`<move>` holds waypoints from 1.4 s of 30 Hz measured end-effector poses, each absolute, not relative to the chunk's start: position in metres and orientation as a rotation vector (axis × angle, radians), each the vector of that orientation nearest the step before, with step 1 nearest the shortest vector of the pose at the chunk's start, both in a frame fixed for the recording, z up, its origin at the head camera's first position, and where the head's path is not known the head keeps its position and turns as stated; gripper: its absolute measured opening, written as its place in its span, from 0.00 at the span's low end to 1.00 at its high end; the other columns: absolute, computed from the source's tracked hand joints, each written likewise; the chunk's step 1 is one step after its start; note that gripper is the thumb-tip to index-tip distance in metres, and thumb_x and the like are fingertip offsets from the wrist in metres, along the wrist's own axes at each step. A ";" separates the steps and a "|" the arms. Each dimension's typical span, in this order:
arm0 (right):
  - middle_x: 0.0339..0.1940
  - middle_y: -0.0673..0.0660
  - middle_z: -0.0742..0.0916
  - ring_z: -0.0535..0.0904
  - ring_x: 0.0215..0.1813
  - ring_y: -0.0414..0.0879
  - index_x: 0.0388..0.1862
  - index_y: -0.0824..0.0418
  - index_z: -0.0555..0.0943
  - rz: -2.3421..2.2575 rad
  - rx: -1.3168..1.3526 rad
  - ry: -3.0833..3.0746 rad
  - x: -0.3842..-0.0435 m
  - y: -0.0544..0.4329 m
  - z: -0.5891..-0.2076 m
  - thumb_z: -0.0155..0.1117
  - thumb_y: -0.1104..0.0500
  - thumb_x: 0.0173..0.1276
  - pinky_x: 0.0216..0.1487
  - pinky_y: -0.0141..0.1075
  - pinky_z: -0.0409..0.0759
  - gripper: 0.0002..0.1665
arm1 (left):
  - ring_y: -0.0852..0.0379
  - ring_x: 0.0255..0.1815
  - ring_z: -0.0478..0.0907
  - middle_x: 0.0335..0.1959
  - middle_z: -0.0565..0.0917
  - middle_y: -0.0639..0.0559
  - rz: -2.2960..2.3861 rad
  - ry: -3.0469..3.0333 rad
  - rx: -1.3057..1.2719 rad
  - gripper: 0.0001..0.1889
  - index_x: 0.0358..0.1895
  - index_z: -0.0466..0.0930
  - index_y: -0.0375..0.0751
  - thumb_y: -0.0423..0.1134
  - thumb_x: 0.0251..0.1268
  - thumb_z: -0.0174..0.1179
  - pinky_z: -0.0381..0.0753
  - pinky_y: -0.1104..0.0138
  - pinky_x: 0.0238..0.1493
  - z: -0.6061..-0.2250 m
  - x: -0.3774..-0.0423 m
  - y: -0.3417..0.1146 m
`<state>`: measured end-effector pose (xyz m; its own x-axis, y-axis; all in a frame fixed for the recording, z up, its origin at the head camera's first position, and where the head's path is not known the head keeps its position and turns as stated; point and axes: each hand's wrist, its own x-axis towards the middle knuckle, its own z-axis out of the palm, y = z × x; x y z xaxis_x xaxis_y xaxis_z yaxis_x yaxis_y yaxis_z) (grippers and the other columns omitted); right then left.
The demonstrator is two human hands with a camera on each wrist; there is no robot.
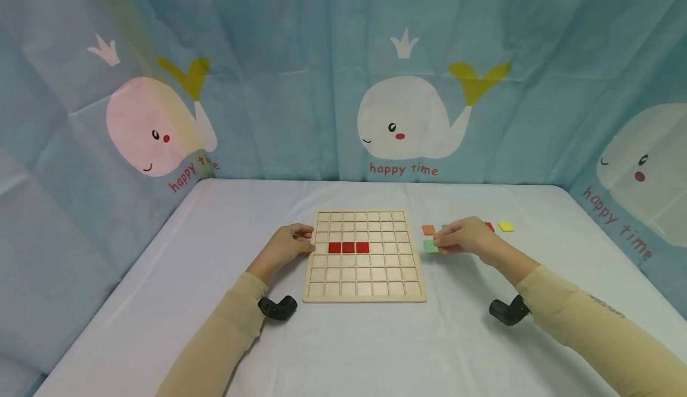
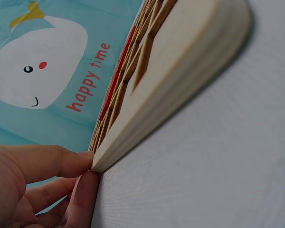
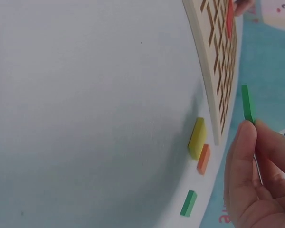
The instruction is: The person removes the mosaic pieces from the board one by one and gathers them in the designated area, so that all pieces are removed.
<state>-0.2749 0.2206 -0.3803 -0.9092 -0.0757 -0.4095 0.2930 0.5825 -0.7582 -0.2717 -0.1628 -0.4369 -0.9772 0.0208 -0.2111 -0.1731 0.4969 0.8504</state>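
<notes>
A square wooden grid board (image 1: 365, 298) lies on the white table, with three red square tiles (image 1: 348, 248) side by side in one of its rows. My left hand (image 1: 284, 245) is at the board's left side; in the left wrist view a finger and thumb pinch the edge of the board (image 2: 180, 80). Just off the right side, my right hand (image 1: 466, 237) pinches a green square tile (image 1: 430, 246) between thumb and fingertips. That green tile (image 3: 247, 102) is held up above the table in the right wrist view.
Beyond the right hand lie an orange tile (image 1: 428, 230), a partly hidden red tile (image 1: 489, 226) and a yellow tile (image 1: 506, 226). Another green tile (image 3: 188, 203) shows on the table. A blue whale-print curtain (image 1: 284, 117) hangs behind the table.
</notes>
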 end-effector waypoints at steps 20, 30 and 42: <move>0.40 0.49 0.89 0.84 0.32 0.34 0.62 0.75 0.76 -1.362 0.191 2.339 -0.277 0.256 -0.383 0.68 0.59 0.67 0.44 0.31 0.85 0.29 | 0.52 0.53 0.77 0.57 0.78 0.43 1.489 2.529 -0.129 0.26 0.65 0.74 0.36 0.32 0.61 0.65 0.81 0.67 0.48 -0.438 -0.271 -0.164; 0.28 0.44 0.89 0.84 0.29 0.34 0.56 0.73 0.75 -1.433 0.292 2.266 -0.283 0.274 -0.387 0.69 0.61 0.67 0.39 0.28 0.85 0.24 | 0.51 0.52 0.77 0.57 0.78 0.42 1.526 2.505 -0.107 0.26 0.65 0.74 0.35 0.32 0.61 0.65 0.82 0.67 0.48 -0.440 -0.272 -0.164; 0.28 0.46 0.89 0.84 0.29 0.35 0.58 0.75 0.77 -1.469 0.323 2.224 -0.287 0.278 -0.398 0.70 0.63 0.65 0.38 0.29 0.85 0.26 | 0.51 0.52 0.77 0.57 0.78 0.41 1.527 2.512 -0.105 0.26 0.64 0.75 0.35 0.32 0.60 0.65 0.81 0.68 0.47 -0.437 -0.270 -0.163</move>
